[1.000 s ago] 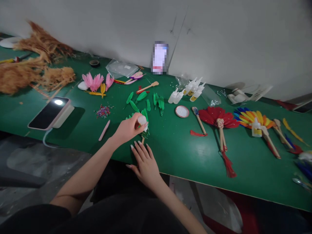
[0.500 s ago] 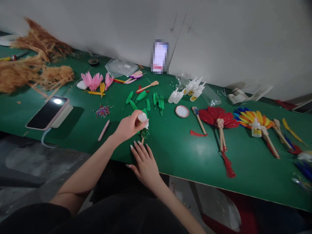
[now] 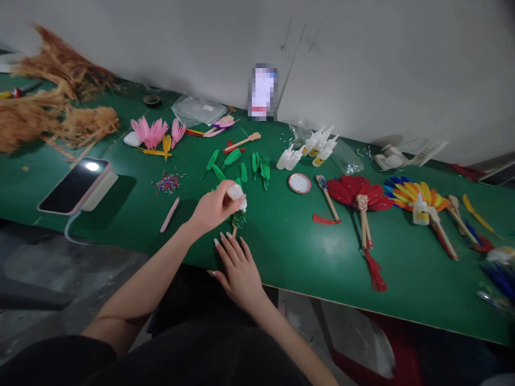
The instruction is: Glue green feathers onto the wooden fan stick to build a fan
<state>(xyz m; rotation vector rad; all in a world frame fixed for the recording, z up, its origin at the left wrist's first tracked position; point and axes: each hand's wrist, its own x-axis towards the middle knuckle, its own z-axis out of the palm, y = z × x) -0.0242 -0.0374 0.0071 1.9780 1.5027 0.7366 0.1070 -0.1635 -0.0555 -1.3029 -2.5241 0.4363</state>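
A small white glue bottle [image 3: 235, 193] is gripped in my left hand [image 3: 213, 208], tipped over the green feather piece [image 3: 238, 219]. That piece lies on the green table with its wooden handle [image 3: 234, 231] toward me. My right hand [image 3: 241, 271] rests flat at the table's front edge, fingers spread, fingertips beside the handle. Beyond my left hand lie loose green feathers [image 3: 231, 157]. Part of the feather piece is hidden under my left hand and the bottle.
Colourful beads [image 3: 168, 183], a pink pen [image 3: 169, 214] and a phone on a stand [image 3: 74, 185] lie left. Glue bottles [image 3: 290, 157], a round white dish [image 3: 300, 183], a red feather fan [image 3: 358, 194] and a yellow-blue fan [image 3: 420, 194] are right. Brown fibres [image 3: 92, 123] lie far left.
The view has shifted slightly. My left hand still holds the bottle over the green feather piece, and my right hand stays at the table edge.
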